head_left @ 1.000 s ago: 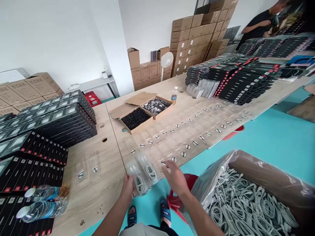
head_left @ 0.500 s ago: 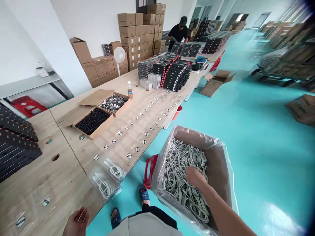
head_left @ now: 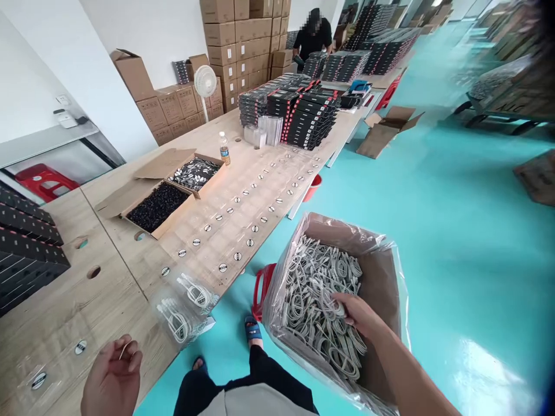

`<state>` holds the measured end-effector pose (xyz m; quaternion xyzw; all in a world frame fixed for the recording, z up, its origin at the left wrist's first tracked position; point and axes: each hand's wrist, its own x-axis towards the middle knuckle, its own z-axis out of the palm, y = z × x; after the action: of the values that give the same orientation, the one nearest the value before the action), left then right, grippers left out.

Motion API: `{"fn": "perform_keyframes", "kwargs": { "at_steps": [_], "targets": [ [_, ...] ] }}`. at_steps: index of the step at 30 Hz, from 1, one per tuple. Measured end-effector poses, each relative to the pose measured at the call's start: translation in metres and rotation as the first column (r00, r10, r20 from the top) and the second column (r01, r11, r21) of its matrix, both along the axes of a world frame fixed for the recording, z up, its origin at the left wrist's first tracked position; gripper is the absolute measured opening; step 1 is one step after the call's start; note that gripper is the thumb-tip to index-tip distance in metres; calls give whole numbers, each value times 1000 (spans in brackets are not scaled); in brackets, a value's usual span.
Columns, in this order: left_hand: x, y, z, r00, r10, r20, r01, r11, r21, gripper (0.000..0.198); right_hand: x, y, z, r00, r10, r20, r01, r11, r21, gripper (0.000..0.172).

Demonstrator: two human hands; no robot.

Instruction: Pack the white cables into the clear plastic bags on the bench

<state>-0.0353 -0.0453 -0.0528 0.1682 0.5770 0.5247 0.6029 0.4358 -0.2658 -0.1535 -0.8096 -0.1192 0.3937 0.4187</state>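
Two clear bags [head_left: 184, 309] hold coiled cables [head_left: 176, 323] on the wooden table [head_left: 99, 300], rows of flat bags [head_left: 260, 199] lie beyond, the right hand [head_left: 359, 315] pinches white cables [head_left: 316, 300] heaped in the lined box [head_left: 381, 271], and the left hand [head_left: 111, 375] pinches a thin strand [head_left: 124, 349].

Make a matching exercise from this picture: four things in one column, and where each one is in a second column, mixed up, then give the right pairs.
Things:
1. Right hand
2. Clear bags of coiled white cables
3. Plastic water bottle
4. Red plastic stool

Places:
A. Beneath the white wall shelf
B. At the wooden table's near edge
C. Among grey cables in the plastic-lined carton
D. Beside the open cardboard tray

Right pairs: 1-C, 2-B, 3-D, 4-A.
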Motion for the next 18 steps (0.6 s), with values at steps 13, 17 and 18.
{"fn": "perform_keyframes", "kwargs": {
  "at_steps": [13,17,18],
  "targets": [
    [54,-16,34,367,-918,-150,921,336,199,39,-237,103,140,865,423,-271,-170,755,634,40],
    [7,-2,47,427,-878,-218,887,360,289,29,-316,148,154,804,571,-162,-350,676,649,39],
    [-7,2,48,455,-859,-234,876,384,292,27,-330,156,156,802,581,-136,-379,672,636,38]
  ]
}}
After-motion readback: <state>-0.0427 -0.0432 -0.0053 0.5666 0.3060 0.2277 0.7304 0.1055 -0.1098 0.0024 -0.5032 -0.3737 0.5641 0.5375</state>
